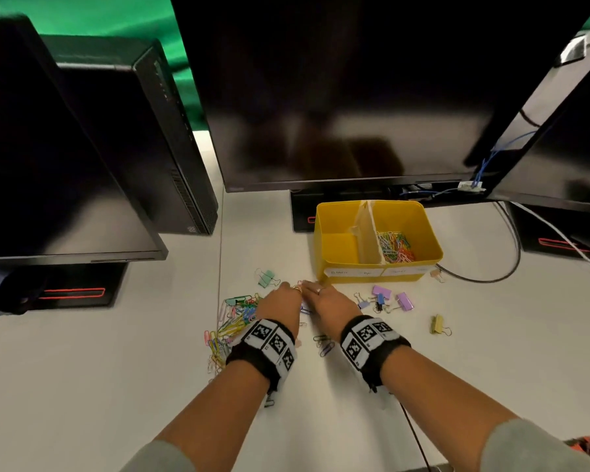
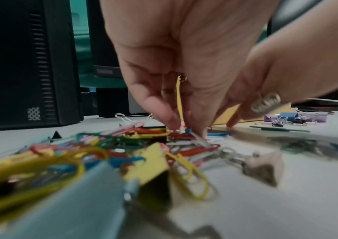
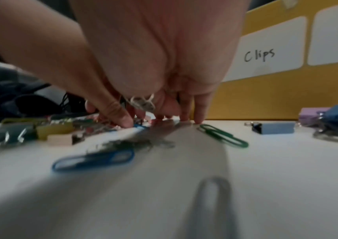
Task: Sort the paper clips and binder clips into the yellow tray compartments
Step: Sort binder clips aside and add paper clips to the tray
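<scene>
The yellow tray (image 1: 331, 267) stands behind my hands. Its right compartment holds paper clips (image 1: 396, 247); its left one shows only bare floor. A pile of coloured paper clips (image 1: 234, 321) lies at the left. My left hand (image 1: 292, 287) (image 2: 186, 129) points down at the pile's edge, thumb and fingertips pinching clips there. My right hand (image 1: 309, 286) (image 3: 164, 120) is right beside it, straight fingers (image 3: 199, 116) touching the table and thumb on a blue clip. Loose blue (image 3: 94, 159) and green (image 3: 223, 135) paper clips lie near it.
Binder clips are scattered about: a green one (image 1: 265, 277), purple and blue ones (image 1: 384, 296), a yellow one (image 1: 436, 323), a beige one (image 1: 435, 273). Three dark monitors (image 1: 338, 97) and a PC tower (image 1: 150, 131) ring the white desk. Cables (image 1: 511, 253) run at the right.
</scene>
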The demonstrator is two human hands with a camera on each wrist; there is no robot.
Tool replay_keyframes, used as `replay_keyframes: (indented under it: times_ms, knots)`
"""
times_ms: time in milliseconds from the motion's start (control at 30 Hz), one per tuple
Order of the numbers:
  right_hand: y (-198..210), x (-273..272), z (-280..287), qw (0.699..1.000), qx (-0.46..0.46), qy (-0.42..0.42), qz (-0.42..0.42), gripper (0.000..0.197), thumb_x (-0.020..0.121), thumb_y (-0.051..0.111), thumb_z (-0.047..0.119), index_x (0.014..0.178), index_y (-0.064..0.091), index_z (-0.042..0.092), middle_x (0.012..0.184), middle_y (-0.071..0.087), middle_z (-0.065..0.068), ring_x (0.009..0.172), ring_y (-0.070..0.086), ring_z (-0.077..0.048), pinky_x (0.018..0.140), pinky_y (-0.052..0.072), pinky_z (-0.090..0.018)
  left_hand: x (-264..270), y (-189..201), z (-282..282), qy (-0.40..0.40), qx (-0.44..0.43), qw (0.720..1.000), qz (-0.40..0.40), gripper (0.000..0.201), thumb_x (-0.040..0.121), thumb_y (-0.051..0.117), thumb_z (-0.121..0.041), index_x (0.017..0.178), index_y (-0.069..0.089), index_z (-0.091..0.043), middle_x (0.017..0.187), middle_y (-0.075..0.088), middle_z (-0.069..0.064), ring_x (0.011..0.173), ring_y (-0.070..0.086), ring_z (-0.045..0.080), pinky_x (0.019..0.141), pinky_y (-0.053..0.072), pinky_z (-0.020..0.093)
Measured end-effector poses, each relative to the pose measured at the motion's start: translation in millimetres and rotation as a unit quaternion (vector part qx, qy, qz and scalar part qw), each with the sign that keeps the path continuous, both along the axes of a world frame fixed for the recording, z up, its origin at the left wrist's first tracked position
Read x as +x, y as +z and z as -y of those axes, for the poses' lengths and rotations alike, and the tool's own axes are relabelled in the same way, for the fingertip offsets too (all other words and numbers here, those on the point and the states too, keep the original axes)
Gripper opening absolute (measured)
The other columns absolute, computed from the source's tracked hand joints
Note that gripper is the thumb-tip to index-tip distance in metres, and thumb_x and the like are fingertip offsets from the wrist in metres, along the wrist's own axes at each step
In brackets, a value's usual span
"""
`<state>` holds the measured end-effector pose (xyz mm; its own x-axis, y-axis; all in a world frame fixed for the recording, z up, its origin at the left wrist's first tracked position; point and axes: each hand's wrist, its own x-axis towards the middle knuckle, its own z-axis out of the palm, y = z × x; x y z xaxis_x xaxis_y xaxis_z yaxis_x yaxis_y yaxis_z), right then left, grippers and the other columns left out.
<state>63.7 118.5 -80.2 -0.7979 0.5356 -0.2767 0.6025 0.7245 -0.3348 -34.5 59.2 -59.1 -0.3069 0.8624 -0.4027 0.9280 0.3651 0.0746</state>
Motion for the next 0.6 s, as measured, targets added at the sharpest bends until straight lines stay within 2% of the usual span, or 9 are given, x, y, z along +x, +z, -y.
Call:
replay_keyframes:
  times_ms: [133,233,300,400,433,500,600]
  knots:
    - [3,18,14,0.997,0.045,0.019,0.064,0.057,0.091,0.03,-0.004,0.145,0.012,0.008,0.155,0.018,-0.008,0.14,0.021,-0.03,0.115,0.025,-0.038,-3,-3,0,-0.006,0.015,1.0,0.01,0.026,0.093,0.051,-0.007,0.119,0.054,-0.006,0.124,0.053,0.012,0.112,0.059,0.027,0.091,0.049,0.033]
    - [7,44,29,0.996,0.042,0.025,0.073,0.061,0.09,0.03,-0.008,0.145,0.009,0.008,0.156,0.015,-0.008,0.143,0.017,-0.028,0.117,0.019,-0.035,-7,-6,-1,-0.014,0.011,0.999,0.031,0.029,0.093,0.052,-0.009,0.122,0.052,-0.009,0.127,0.05,0.01,0.114,0.058,0.026,0.093,0.048,0.033]
    - [1,59,40,1.0,0.013,0.012,0.024,0.06,0.089,0.033,-0.008,0.144,0.018,0.009,0.154,0.023,-0.01,0.142,0.021,-0.029,0.116,0.022,-0.035,-9,-5,-1,-0.009,0.003,0.999,0.045,0.028,0.093,0.051,-0.009,0.122,0.052,-0.008,0.128,0.05,0.01,0.114,0.057,0.026,0.094,0.048,0.034]
    - [-12,67,44,0.999,0.005,-0.012,-0.052,0.051,0.083,0.052,-0.005,0.131,0.046,0.01,0.14,0.048,-0.014,0.129,0.044,-0.032,0.104,0.041,-0.04,-16,1,-5,0.019,0.04,0.997,0.066,0.029,0.095,0.048,-0.011,0.123,0.052,-0.008,0.128,0.053,0.01,0.115,0.057,0.026,0.098,0.048,0.035]
    - [-13,65,44,0.997,0.006,-0.021,-0.069,0.049,0.08,0.055,-0.005,0.127,0.05,0.009,0.136,0.051,-0.015,0.125,0.049,-0.033,0.101,0.044,-0.04,-19,4,-8,0.034,0.059,0.995,0.075,0.029,0.095,0.046,-0.01,0.124,0.053,-0.008,0.128,0.053,0.01,0.115,0.057,0.025,0.098,0.047,0.034]
    - [-7,53,44,0.996,-0.002,-0.019,-0.084,0.053,0.08,0.052,-0.008,0.13,0.047,0.007,0.14,0.046,-0.015,0.127,0.046,-0.033,0.105,0.04,-0.04,-27,12,-13,0.059,0.085,0.99,0.095,0.033,0.095,0.047,-0.01,0.127,0.051,-0.011,0.131,0.052,0.009,0.119,0.054,0.025,0.1,0.044,0.033]
    - [0,31,41,0.998,-0.008,0.013,-0.065,0.06,0.084,0.046,-0.007,0.14,0.031,0.009,0.15,0.032,-0.011,0.135,0.033,-0.03,0.111,0.031,-0.037,-33,18,-17,0.066,0.088,0.989,0.103,0.04,0.091,0.056,-0.014,0.131,0.05,-0.015,0.133,0.049,0.009,0.122,0.051,0.025,0.102,0.044,0.033]
